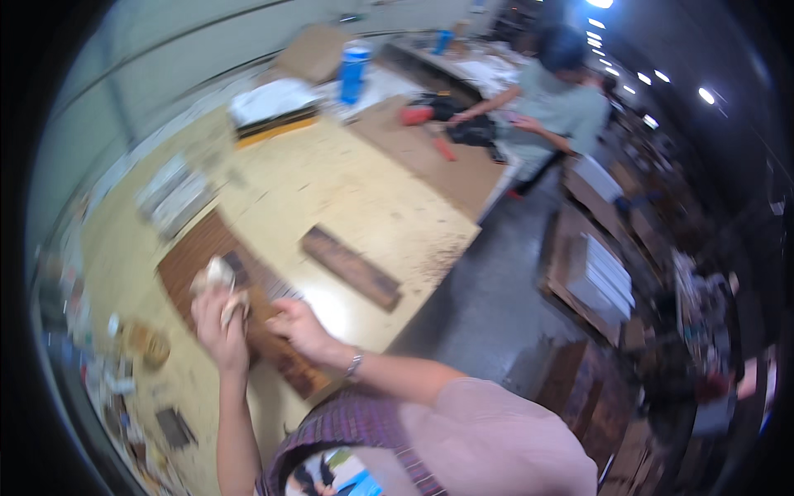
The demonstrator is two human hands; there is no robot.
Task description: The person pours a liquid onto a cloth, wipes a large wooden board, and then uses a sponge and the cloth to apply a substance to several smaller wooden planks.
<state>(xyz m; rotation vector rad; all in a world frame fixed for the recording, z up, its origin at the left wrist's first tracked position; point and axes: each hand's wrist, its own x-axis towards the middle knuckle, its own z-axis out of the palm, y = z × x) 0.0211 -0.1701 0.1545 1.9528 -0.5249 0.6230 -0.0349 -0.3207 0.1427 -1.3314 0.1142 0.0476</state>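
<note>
workbench (347, 190): bears everything below
wooden panel (198, 248): near its front-left edge
wooden block (351, 267): right of the panel
bottle (353, 70): far behind the panel

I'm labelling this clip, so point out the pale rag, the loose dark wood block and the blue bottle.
pale rag (217, 274), head view, its bunched top.
dark wood block (351, 267), head view, mid top face.
blue bottle (353, 74), head view, its body.

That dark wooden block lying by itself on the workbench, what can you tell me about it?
The dark wooden block is a long, narrow, flat-topped slab, brown and rough-looking, with a paler streak along one long edge. It lies flat and slantwise on the pale yellow workbench, near the front edge. Nothing touches it: the right hand is close by but apart from it, and the left hand holds a pale crumpled cloth over a larger brown board beside it. Blur hides finer detail.
</note>
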